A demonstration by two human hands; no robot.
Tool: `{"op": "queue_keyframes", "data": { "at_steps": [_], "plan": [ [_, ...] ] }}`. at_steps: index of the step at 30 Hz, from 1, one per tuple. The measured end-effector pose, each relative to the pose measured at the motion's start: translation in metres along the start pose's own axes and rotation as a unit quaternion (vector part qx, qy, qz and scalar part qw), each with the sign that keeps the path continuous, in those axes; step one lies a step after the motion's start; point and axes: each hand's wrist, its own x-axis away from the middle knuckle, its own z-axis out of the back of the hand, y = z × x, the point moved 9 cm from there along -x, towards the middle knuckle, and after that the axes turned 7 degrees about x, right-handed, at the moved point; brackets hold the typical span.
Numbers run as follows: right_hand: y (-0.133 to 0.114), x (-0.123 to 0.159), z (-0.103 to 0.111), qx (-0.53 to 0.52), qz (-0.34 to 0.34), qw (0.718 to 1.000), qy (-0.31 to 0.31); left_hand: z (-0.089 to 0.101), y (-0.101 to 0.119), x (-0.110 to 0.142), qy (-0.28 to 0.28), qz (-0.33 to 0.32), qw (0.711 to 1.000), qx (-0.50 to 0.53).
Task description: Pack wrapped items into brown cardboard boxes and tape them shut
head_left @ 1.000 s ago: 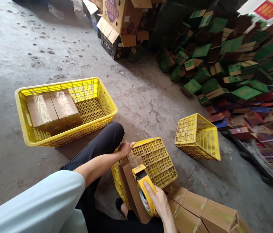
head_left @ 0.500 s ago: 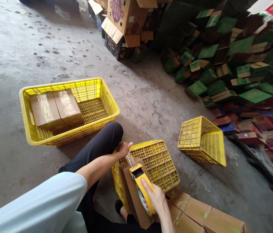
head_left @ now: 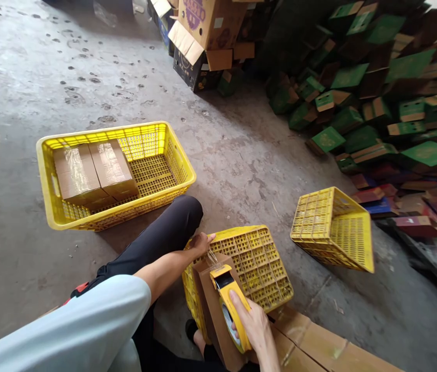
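Note:
My right hand (head_left: 249,323) grips a yellow tape dispenser (head_left: 234,309) with a roll of packing tape in it. The dispenser's head lies over the upper end of a brown cardboard box (head_left: 218,315), which is tilted against an upturned yellow crate (head_left: 251,263). From the dispenser a short clear strip of packing tape (head_left: 212,257) runs to my left hand (head_left: 201,244). That hand is closed at the strip's far end by the box's top edge, one digit pointing out; its other fingers are mostly hidden.
A yellow crate (head_left: 115,214) at left holds two taped cardboard boxes (head_left: 94,170). Another yellow crate (head_left: 330,230) lies on its side at right. More taped cartons (head_left: 315,343) lie at lower right. Green boxes (head_left: 361,119) are heaped behind, near stacked open cartons (head_left: 206,46).
The dispenser has come closer to my left hand, and the visible tape strip is shorter. The whole view has shifted slightly, with the crates appearing a little further right.

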Motion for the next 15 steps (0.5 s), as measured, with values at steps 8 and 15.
{"op": "queue_keyframes", "data": {
  "at_steps": [8,15],
  "plan": [
    [0.001,-0.001,0.002,0.035,0.018,0.999,-0.007,-0.020,-0.004,0.012,-0.003,-0.023,1.000,0.014],
    [0.004,-0.002,0.001,0.034,0.011,0.999,-0.003,-0.025,0.000,0.020,-0.002,-0.037,0.999,0.008]
  ]
}}
